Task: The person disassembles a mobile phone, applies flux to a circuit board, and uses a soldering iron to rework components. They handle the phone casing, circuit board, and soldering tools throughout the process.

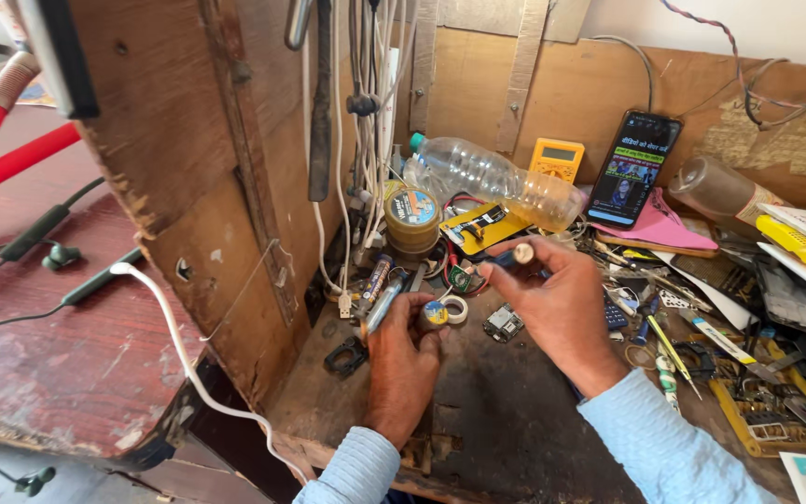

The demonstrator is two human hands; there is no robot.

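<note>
Head view looks down on a cluttered wooden bench (515, 411) where a person in light blue sleeves works with both hands. Left hand (403, 359) is closed around a slim blue-and-silver tool (382, 306), likely a soldering iron, whose tip slants up and to the left; the same hand's fingertips pinch a small round spool (434, 315) with a blue-and-yellow label. Right hand (557, 303) is curled, thumb and forefinger pinched on a short rod with a pale round end (522, 252), held just above the bench at the middle of the scene. Between the hands, on the bench, lie a white tape roll (456, 309) and a small circuit board (503, 323). Behind them stands a brownish tape spool (412, 222), and a clear plastic bottle (496, 182) lies on its side. A yellow multimeter (557, 159) leans on the back board, with a phone (633, 168), screen lit, propped beside it over a pink pad (664, 229). To the right sits a heap of tools and parts, including a yellow-handled screwdriver (672, 350). At far left, a white cable (179, 350) trails over a red table (58, 364).
</note>
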